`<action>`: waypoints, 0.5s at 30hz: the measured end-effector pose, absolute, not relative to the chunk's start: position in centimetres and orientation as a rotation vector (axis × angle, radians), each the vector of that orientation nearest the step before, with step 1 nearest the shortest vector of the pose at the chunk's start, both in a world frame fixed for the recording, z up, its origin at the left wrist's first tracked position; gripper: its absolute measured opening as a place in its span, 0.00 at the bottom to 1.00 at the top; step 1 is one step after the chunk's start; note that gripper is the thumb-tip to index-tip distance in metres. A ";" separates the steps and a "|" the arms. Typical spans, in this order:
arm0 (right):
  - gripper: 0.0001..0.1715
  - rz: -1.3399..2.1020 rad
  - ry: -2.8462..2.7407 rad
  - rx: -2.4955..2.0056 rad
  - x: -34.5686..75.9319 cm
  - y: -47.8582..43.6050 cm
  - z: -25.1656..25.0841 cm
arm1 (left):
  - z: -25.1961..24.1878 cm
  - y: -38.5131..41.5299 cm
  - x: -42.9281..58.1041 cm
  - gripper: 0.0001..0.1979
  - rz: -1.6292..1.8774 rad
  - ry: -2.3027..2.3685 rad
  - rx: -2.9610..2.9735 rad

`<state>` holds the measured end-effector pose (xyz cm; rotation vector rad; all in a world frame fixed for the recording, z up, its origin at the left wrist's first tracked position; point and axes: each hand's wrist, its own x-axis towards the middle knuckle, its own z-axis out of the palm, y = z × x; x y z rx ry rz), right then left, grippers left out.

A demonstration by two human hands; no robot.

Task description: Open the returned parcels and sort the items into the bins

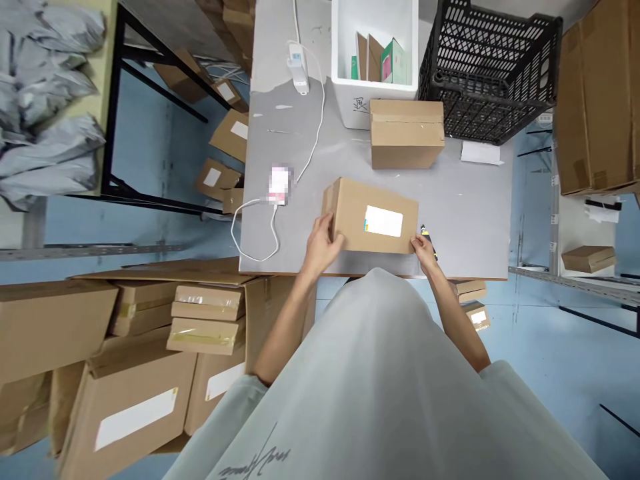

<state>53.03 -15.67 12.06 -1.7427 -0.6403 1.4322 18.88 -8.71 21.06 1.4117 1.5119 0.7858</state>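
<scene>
A brown cardboard box [350, 220] with a white label [383, 221] rests on the grey table, close to its front edge. My left hand [323, 248] grips the box's left end, thumb on the near side and fingers around the corner. At the lower right corner, my right hand [424, 250] pinches the box between thumb and fingers. Just right of that hand lies a yellow and black utility knife [426, 235], partly hidden by the hand. Behind it, a second cardboard box [407, 127] stands against the white bin.
The white bin [345, 100] holds several flat packages. Beside it are a black plastic crate [493, 73] and a white paper [481, 153]. A power strip [299, 70] with a white cable lies at left. Cardboard boxes fill a large carton [273, 307] at lower left.
</scene>
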 end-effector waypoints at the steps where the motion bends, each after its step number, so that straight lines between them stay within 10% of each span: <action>1: 0.37 1.382 -0.702 -1.739 53.1 -15.3 12.5 | 19.9 -8.2 18.2 0.33 0.781 1.514 1.328; 15: 0.42 0.901 -1.780 -1.465 44.3 -15.1 24.3 | 10.0 -5.0 16.8 0.11 0.680 1.635 0.743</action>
